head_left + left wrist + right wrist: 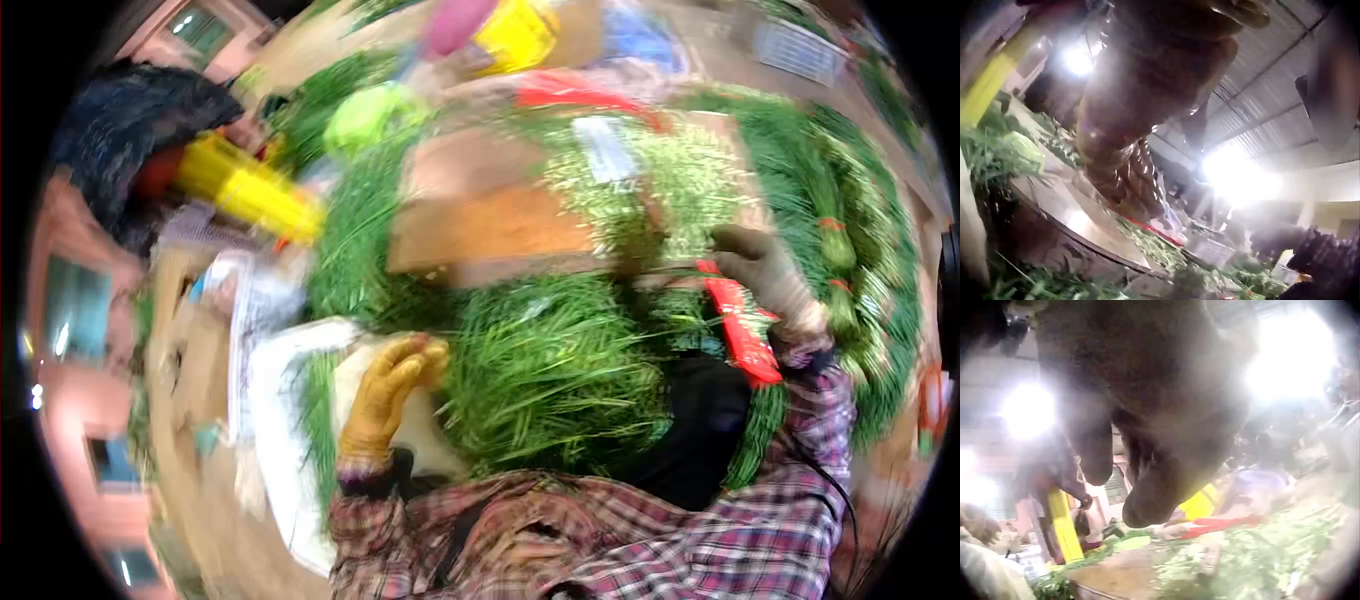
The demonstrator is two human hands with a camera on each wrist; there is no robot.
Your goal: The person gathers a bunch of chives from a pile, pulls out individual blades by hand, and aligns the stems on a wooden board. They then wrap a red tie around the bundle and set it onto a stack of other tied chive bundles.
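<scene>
Plaid shirt [650,535] | left hand [385,396] released beside green stalks [550,370] | blurred right hand [768,278] apparently released, near red strip [738,328]

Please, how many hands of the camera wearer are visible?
2. The left hand is left of the heaped greens; the right hand is near the red strip.

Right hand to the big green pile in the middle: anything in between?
Yes, it looks that way: the upper end of a red strip lies close by the right hand, on the side toward the green pile. Blur hides how high the hand is above it.
</scene>
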